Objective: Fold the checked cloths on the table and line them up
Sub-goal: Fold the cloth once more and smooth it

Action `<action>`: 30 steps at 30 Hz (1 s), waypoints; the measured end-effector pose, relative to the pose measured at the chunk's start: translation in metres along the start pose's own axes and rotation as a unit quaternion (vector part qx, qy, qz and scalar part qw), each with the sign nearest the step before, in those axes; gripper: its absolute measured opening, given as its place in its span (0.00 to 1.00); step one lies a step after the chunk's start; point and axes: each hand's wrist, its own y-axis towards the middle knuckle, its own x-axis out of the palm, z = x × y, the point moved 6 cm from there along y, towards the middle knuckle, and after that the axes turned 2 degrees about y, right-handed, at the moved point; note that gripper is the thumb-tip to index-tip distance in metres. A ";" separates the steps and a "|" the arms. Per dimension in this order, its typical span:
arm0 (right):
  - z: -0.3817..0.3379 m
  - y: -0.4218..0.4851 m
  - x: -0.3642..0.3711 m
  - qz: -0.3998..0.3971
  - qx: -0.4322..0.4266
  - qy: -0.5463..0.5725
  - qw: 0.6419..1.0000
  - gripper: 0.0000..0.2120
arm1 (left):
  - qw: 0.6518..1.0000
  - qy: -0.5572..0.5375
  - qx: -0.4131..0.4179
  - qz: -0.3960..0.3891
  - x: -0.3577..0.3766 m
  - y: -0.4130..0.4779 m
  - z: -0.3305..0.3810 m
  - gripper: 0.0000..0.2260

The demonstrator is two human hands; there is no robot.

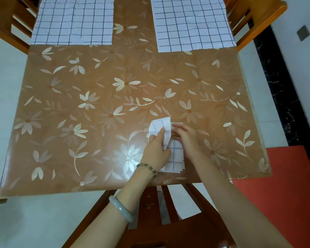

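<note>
A small folded white checked cloth lies near the table's front edge, right of centre. Its upper flap is lifted and bent over. My left hand pinches that flap, thumb under and fingers on top. My right hand holds the cloth's right side, fingers curled onto the fold. Two larger checked cloths lie spread flat at the far edge, one at the left and one at the right.
The table has a glossy brown cover with pale flowers. Wooden chairs stand at the near side, far left and far right. A red mat lies on the floor at the right.
</note>
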 end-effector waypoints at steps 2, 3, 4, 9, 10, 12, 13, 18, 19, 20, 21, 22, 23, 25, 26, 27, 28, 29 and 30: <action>-0.008 -0.001 -0.019 0.057 -0.008 -0.006 0.998 0.06 | 1.000 0.018 -0.004 -0.014 0.013 0.004 0.005 0.32; -0.010 -0.002 -0.024 0.055 -0.005 -0.016 0.998 0.08 | 1.000 0.021 -0.007 -0.019 0.019 0.005 0.008 0.32; -0.012 -0.004 -0.027 0.039 0.000 -0.030 0.999 0.10 | 0.999 0.021 -0.012 -0.022 0.024 0.006 0.010 0.32; -0.001 -0.001 -0.031 0.038 0.023 -0.147 0.988 0.11 | 0.999 -0.009 -0.027 -0.025 0.044 0.012 0.015 0.32; 0.001 0.003 -0.034 0.057 0.028 -0.158 0.985 0.11 | 0.999 -0.029 -0.022 -0.026 0.045 0.012 0.015 0.32; 0.002 0.009 -0.036 0.074 0.032 -0.177 0.981 0.10 | 0.998 -0.058 -0.005 -0.014 0.040 0.012 0.010 0.28; 0.000 0.011 -0.035 0.074 0.024 -0.189 0.979 0.09 | 0.998 -0.058 0.003 0.014 0.032 0.014 0.002 0.24; -0.010 0.005 -0.032 0.074 -0.037 -0.256 0.963 0.11 | 0.966 0.129 0.117 0.191 -0.020 0.019 -0.046 0.16; -0.010 0.004 -0.032 0.074 -0.046 -0.265 0.960 0.11 | 0.958 0.169 0.151 0.177 -0.021 0.021 -0.051 0.17; -0.010 0.004 -0.032 0.075 -0.052 -0.269 0.959 0.12 | 0.949 0.206 0.180 0.154 -0.019 0.024 -0.053 0.20; -0.009 0.004 -0.031 0.075 -0.055 -0.274 0.957 0.12 | 0.941 0.241 0.199 0.128 -0.014 0.026 -0.055 0.22; -0.008 0.004 -0.030 0.075 -0.059 -0.281 0.955 0.13 | 0.933 0.271 0.211 0.102 -0.009 0.027 -0.056 0.24; -0.008 0.003 -0.030 0.078 -0.063 -0.291 0.951 0.14 | 0.925 0.299 0.220 0.080 -0.002 0.028 -0.056 0.25; -0.007 0.003 -0.029 0.086 -0.080 -0.307 0.945 0.15 | 0.903 0.353 0.238 0.055 0.009 0.031 -0.057 0.26; -0.007 0.003 -0.029 0.090 -0.087 -0.310 0.943 0.16 | 0.895 0.374 0.239 0.048 0.013 0.032 -0.059 0.26; -0.007 0.003 -0.028 0.094 -0.093 -0.312 0.941 0.17 | 0.888 0.392 0.237 0.043 0.016 0.034 -0.062 0.26; -0.008 0.003 -0.028 0.100 -0.097 -0.315 0.939 0.17 | 0.882 0.408 0.232 0.038 0.019 0.036 -0.066 0.27; -0.009 0.001 -0.028 0.110 -0.107 -0.322 0.934 0.18 | 0.879 0.419 0.226 0.033 0.021 0.038 -0.069 0.28; -0.011 -0.001 -0.028 0.125 -0.122 -0.340 0.924 0.18 | 0.877 0.425 0.220 0.028 0.023 0.039 -0.070 0.28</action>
